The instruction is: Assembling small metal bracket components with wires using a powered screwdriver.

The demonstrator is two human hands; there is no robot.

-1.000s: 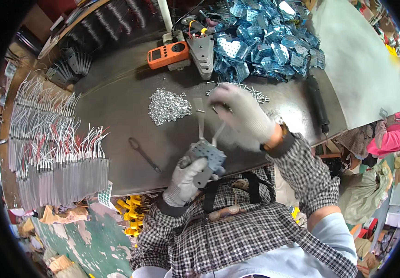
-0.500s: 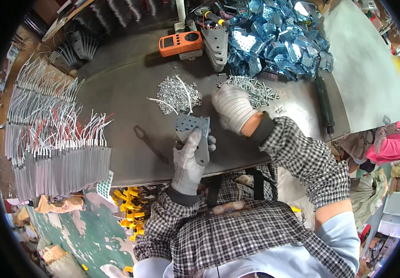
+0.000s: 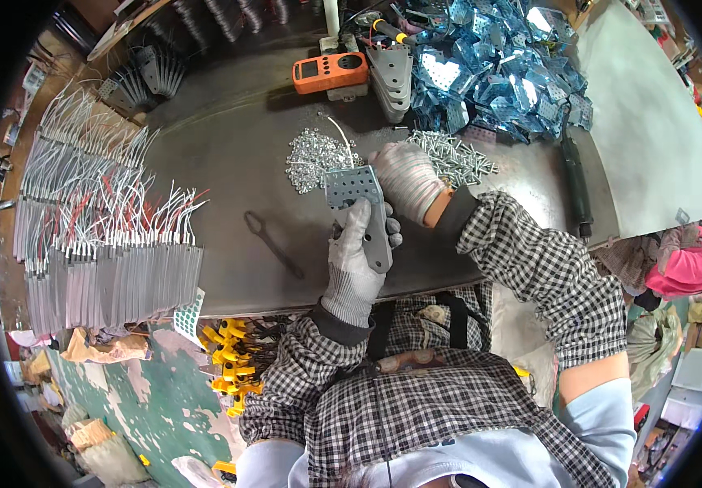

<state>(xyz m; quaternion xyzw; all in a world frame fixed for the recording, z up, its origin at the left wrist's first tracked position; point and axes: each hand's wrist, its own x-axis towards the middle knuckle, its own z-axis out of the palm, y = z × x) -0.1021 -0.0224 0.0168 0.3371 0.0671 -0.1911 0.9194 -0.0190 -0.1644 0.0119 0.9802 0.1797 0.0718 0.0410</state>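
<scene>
The gloved left hand (image 3: 356,259) grips a perforated grey metal bracket (image 3: 360,210) while the gloved right hand (image 3: 406,180) pinches at its top, piles of small silver nuts (image 3: 314,157) and screws (image 3: 455,156) still waiting.

Single view — a head-worn fisheye camera, looking steeply down from above the person's chest onto the dark workbench (image 3: 229,154) close below, its far edge toward the picture's top, straight lines bowing near the black circular rim — no second view shares the scene.

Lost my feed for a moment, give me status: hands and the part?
Left hand grips grey perforated metal bracket. Right hand rests on its top edge. Small nuts, screws piled beside, apart.
</scene>
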